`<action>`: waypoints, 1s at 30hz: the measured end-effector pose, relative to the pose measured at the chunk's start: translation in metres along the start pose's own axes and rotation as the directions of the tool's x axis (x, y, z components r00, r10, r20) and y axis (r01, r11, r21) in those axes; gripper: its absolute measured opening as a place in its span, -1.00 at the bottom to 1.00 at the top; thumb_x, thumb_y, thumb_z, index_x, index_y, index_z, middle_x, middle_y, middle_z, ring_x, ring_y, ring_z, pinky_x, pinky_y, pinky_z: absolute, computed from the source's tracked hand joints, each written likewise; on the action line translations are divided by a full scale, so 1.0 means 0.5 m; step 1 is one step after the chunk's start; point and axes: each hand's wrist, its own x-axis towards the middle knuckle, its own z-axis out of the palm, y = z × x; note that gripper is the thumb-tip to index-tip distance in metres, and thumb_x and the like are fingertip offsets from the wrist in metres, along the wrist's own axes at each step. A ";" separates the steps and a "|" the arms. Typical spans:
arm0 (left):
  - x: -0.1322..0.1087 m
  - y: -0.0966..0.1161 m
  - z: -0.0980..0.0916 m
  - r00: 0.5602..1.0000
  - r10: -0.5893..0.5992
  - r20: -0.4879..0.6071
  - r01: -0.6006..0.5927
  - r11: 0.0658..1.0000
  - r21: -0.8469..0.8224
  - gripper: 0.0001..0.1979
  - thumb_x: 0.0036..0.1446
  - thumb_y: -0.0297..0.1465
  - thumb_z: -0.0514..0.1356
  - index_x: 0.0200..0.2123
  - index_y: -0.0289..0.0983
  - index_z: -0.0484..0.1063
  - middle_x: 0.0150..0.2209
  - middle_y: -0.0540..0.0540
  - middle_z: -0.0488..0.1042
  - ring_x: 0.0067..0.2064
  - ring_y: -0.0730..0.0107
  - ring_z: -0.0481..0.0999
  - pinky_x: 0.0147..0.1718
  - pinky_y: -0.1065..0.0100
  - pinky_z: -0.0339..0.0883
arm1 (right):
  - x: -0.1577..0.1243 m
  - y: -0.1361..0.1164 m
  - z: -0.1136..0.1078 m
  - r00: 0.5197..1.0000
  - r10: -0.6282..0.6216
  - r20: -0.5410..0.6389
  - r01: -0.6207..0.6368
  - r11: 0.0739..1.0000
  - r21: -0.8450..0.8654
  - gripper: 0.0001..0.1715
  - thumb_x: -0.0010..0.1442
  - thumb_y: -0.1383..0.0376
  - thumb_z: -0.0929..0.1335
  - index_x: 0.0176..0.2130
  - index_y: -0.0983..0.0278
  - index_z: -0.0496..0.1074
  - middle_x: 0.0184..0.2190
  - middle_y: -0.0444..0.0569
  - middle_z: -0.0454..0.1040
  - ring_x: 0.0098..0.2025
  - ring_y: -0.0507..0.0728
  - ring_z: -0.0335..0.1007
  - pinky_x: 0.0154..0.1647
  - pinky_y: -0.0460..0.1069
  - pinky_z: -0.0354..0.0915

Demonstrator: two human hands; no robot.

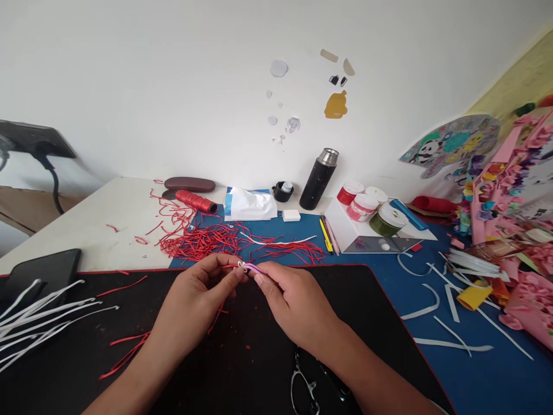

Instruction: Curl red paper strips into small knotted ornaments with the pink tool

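Note:
Over the black mat [254,357], my two hands meet at a small knot of white loops [242,266]. My left hand [196,297] pinches it between thumb and fingers, and a short length of red cord [225,266] shows beside those fingers. A thin purple piece [253,268] runs from the knot into my right hand [296,300], whose thumb and fingers are closed on it. Whether it is a cord or a slim tool I cannot tell. Red strands hang below my left hand.
Behind the hands lies a heap of cut red cords [203,241], with a red cord spool [196,202] and a black flask [318,180] further back. White cords [47,317] lie left. Eyeglasses [302,389] rest in front; paint jars [387,221] stand right.

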 end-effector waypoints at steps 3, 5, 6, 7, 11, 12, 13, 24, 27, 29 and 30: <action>0.000 0.001 0.001 1.000 0.001 -0.004 -0.001 1.000 0.024 -0.60 0.15 0.04 0.39 -0.17 -0.16 0.61 -0.27 -0.09 0.69 -0.33 0.23 0.55 -0.41 0.31 0.34 | 0.001 -0.001 -0.001 1.000 -0.005 0.001 0.005 1.000 -0.020 -0.70 0.57 0.23 0.26 -0.11 0.22 0.56 -0.32 -0.09 0.59 -0.33 0.10 0.46 -0.29 -0.02 0.19; 0.000 0.003 0.002 1.000 0.011 -0.008 -0.010 0.999 0.038 -0.60 0.15 0.03 0.38 -0.18 -0.16 0.61 -0.26 -0.10 0.69 -0.32 0.21 0.57 -0.39 0.30 0.37 | 0.001 -0.002 -0.002 1.000 -0.006 0.002 0.006 1.000 -0.026 -0.70 0.56 0.23 0.26 -0.12 0.22 0.56 -0.33 -0.09 0.59 -0.35 0.09 0.45 -0.31 -0.02 0.18; 0.000 0.004 0.002 1.000 0.016 -0.010 -0.015 0.999 0.044 -0.60 0.14 0.03 0.38 -0.19 -0.16 0.62 -0.26 -0.10 0.69 -0.32 0.21 0.57 -0.38 0.29 0.38 | 0.001 -0.003 -0.002 1.000 -0.008 0.001 0.008 1.000 -0.027 -0.70 0.56 0.23 0.26 -0.12 0.22 0.56 -0.33 -0.10 0.59 -0.36 0.09 0.44 -0.32 -0.02 0.18; -0.001 0.006 0.003 1.000 0.018 -0.009 -0.018 0.999 0.050 -0.60 0.14 0.03 0.37 -0.19 -0.17 0.62 -0.26 -0.10 0.69 -0.32 0.20 0.57 -0.37 0.29 0.39 | 0.001 -0.003 -0.002 1.000 -0.011 0.001 0.011 1.000 -0.028 -0.70 0.56 0.24 0.27 -0.12 0.22 0.56 -0.33 -0.10 0.59 -0.36 0.08 0.44 -0.32 -0.03 0.17; -0.001 0.009 0.003 1.000 0.014 -0.006 -0.014 0.998 0.066 -0.61 0.14 0.02 0.36 -0.21 -0.17 0.61 -0.29 -0.09 0.68 -0.35 0.22 0.57 -0.40 0.30 0.38 | 0.000 -0.004 -0.002 1.000 -0.014 0.003 0.014 0.999 -0.041 -0.71 0.56 0.25 0.27 -0.11 0.22 0.56 -0.31 -0.09 0.61 -0.35 0.08 0.46 -0.32 -0.03 0.19; -0.001 0.009 0.003 1.000 0.015 -0.009 -0.014 0.998 0.068 -0.61 0.14 0.02 0.36 -0.21 -0.17 0.61 -0.30 -0.09 0.68 -0.35 0.22 0.56 -0.40 0.30 0.38 | 0.000 -0.004 -0.002 1.000 -0.011 0.005 0.011 0.999 -0.048 -0.71 0.56 0.25 0.27 -0.11 0.22 0.56 -0.31 -0.09 0.61 -0.35 0.09 0.46 -0.31 -0.03 0.19; -0.001 0.009 0.003 1.000 0.015 -0.013 -0.014 0.998 0.068 -0.61 0.14 0.02 0.37 -0.20 -0.17 0.62 -0.30 -0.09 0.68 -0.36 0.22 0.56 -0.41 0.30 0.37 | 0.000 -0.004 -0.002 1.000 -0.009 0.009 0.009 0.998 -0.056 -0.71 0.56 0.25 0.27 -0.11 0.23 0.56 -0.31 -0.09 0.61 -0.34 0.09 0.46 -0.31 -0.02 0.20; -0.002 0.013 0.005 1.000 0.013 -0.026 -0.012 0.998 0.054 -0.61 0.12 0.02 0.39 -0.22 -0.18 0.64 -0.29 -0.13 0.70 -0.33 0.18 0.59 -0.44 0.30 0.35 | -0.001 -0.001 -0.003 0.999 -0.028 0.018 0.030 0.991 -0.131 -0.71 0.56 0.28 0.26 -0.05 0.22 0.58 -0.23 -0.04 0.66 -0.22 0.16 0.57 -0.22 0.01 0.30; -0.002 0.015 0.005 1.000 0.009 -0.010 -0.008 0.998 0.059 -0.61 0.13 0.02 0.38 -0.22 -0.17 0.63 -0.30 -0.11 0.69 -0.35 0.21 0.57 -0.46 0.32 0.33 | -0.001 0.000 -0.002 0.999 -0.035 0.026 0.038 0.991 -0.130 -0.72 0.56 0.28 0.27 -0.01 0.21 0.58 -0.17 -0.01 0.68 -0.17 0.17 0.60 -0.17 0.01 0.34; -0.003 0.015 0.006 1.000 0.006 -0.005 -0.006 0.998 0.068 -0.61 0.13 0.03 0.38 -0.22 -0.17 0.62 -0.31 -0.10 0.68 -0.37 0.23 0.55 -0.47 0.33 0.32 | -0.001 -0.001 -0.004 0.999 -0.033 0.035 0.037 0.992 -0.121 -0.72 0.56 0.28 0.27 0.02 0.20 0.59 -0.15 -0.01 0.68 -0.15 0.17 0.61 -0.14 0.01 0.35; -0.003 0.014 0.006 1.000 0.008 -0.006 -0.008 0.997 0.072 -0.61 0.14 0.03 0.37 -0.22 -0.17 0.62 -0.31 -0.10 0.68 -0.38 0.23 0.55 -0.47 0.32 0.33 | -0.001 -0.001 -0.004 0.999 -0.032 0.039 0.036 0.992 -0.119 -0.71 0.56 0.29 0.27 0.02 0.20 0.59 -0.14 0.00 0.68 -0.15 0.17 0.61 -0.14 0.01 0.35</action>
